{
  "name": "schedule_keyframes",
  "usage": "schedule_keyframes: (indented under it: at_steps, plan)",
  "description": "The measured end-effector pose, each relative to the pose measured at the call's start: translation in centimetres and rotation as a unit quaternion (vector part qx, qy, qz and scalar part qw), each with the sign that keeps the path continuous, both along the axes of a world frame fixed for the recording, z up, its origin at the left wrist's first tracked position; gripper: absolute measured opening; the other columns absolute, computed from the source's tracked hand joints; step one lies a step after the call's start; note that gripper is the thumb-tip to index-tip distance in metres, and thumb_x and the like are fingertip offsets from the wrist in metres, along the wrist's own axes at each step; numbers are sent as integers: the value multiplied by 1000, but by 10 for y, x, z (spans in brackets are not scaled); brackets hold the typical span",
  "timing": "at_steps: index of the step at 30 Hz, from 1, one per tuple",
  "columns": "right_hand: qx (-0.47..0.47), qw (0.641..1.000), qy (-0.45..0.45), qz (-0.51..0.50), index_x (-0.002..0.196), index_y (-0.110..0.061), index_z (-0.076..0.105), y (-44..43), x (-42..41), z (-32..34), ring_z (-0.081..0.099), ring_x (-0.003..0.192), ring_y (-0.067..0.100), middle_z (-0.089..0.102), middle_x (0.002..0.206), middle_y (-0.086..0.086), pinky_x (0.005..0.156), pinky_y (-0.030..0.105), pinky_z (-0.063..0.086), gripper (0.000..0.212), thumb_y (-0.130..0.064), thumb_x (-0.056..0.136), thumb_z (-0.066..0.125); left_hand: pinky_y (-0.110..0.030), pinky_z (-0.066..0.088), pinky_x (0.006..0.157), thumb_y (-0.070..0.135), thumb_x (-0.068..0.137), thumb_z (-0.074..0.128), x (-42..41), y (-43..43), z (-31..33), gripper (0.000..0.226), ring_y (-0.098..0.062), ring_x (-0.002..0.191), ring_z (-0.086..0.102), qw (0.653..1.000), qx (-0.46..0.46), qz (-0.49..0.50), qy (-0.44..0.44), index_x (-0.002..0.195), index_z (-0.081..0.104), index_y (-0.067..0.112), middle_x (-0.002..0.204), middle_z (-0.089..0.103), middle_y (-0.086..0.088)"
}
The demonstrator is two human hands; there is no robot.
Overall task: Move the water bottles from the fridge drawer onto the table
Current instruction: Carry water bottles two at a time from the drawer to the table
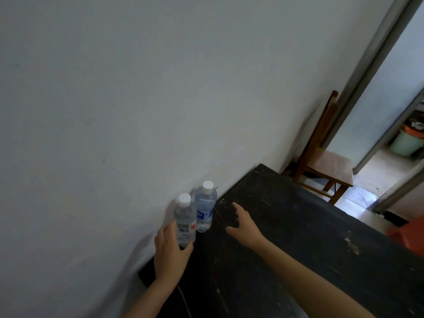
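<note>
Two clear water bottles with white caps stand upright on the dark table (298, 237), close to the white wall. The nearer bottle (184, 220) carries a red-marked label, and my left hand (171, 251) is wrapped around its lower part. Right behind it and touching it stands the second bottle (205, 207), which has a blue label. My right hand (243, 222) hovers just right of that bottle with its fingers spread, holding nothing. The fridge drawer is out of view.
The table's far edge ends near a wooden chair (325, 161) by the wall. Beyond it an open doorway shows a green bin (406, 145). A red object (410, 232) sits at the right edge. A thin cable (183, 299) hangs by the table's left side.
</note>
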State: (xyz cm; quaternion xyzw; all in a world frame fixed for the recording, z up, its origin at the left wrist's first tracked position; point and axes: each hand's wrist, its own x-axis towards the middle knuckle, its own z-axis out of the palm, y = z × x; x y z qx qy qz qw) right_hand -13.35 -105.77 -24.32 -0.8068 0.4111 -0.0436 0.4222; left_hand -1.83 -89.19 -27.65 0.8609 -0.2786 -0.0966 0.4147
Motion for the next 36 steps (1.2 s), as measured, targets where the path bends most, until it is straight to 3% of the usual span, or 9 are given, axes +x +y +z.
schedule_keyframes:
  at_steps: [3, 5, 11, 15, 17, 20, 26, 36]
  plan:
    - [0, 1000, 2, 2, 145, -27, 15, 10, -34, -1, 49, 99, 10, 27, 147, 9, 69, 11, 46, 76, -14, 86, 60, -33, 38, 98, 14, 76, 71, -15, 17, 1, 61, -27, 124, 40, 1000, 17, -3, 5, 129, 44, 7, 134, 41, -14]
    - [1, 1000, 4, 2, 145, -27, 17, 17, -56, -3, 44, 87, 6, 29, 145, 9, 59, 11, 45, 74, -14, 86, 60, -33, 38, 100, 15, 78, 69, -29, 26, 3, 58, -24, 123, 42, 1000, 27, -10, -3, 129, 44, 8, 134, 40, -12]
    - [-12, 1000, 4, -9, 144, -25, 19, 42, -115, -1, 38, 101, 5, 27, 146, 6, 65, 11, 40, 69, -18, 88, 58, -32, 37, 103, 19, 82, 65, -60, 42, 12, 56, -22, 125, 40, 998, 40, -42, -14, 132, 42, 11, 136, 36, -9]
    - [-41, 998, 14, -47, 144, -23, 21, 64, -150, 11, 51, 82, 6, 29, 143, 4, 61, 13, 46, 67, -19, 88, 58, -35, 39, 101, 19, 83, 64, -70, 47, 20, 51, -24, 121, 42, 996, 38, -71, -38, 129, 45, 9, 133, 38, -11]
    - [-78, 993, 12, -87, 143, -23, 23, 73, -171, 22, 54, 94, 9, 31, 143, 4, 78, 20, 50, 66, -19, 88, 58, -36, 38, 102, 19, 83, 63, -78, 45, 28, 49, -25, 122, 42, 993, 30, -101, -51, 128, 45, 8, 133, 38, -13]
    - [-129, 980, 20, -153, 142, -22, 26, 89, -204, 35, 45, 121, 19, 34, 143, 5, 103, 39, 41, 65, -20, 86, 60, -36, 36, 103, 18, 84, 62, -90, 42, 37, 50, -27, 124, 40, 984, 8, -170, -54, 129, 44, 10, 135, 36, -14]
    - [-181, 947, 55, -260, 139, -16, 35, 145, -250, 39, 41, 125, 24, 40, 138, 10, 104, 43, 37, 60, -21, 85, 62, -32, 33, 103, 20, 87, 58, -103, 61, 48, 49, -24, 129, 34, 965, -15, -256, -59, 133, 41, 12, 140, 30, -12]
    - [-166, 876, 105, -440, 135, -13, 41, 324, -282, 28, 42, 126, 23, 43, 137, 9, 103, 33, 36, 55, -21, 85, 62, -34, 36, 99, 13, 85, 60, -118, 133, 53, 48, -27, 123, 40, 905, -43, -421, -47, 130, 45, 7, 136, 35, -15]
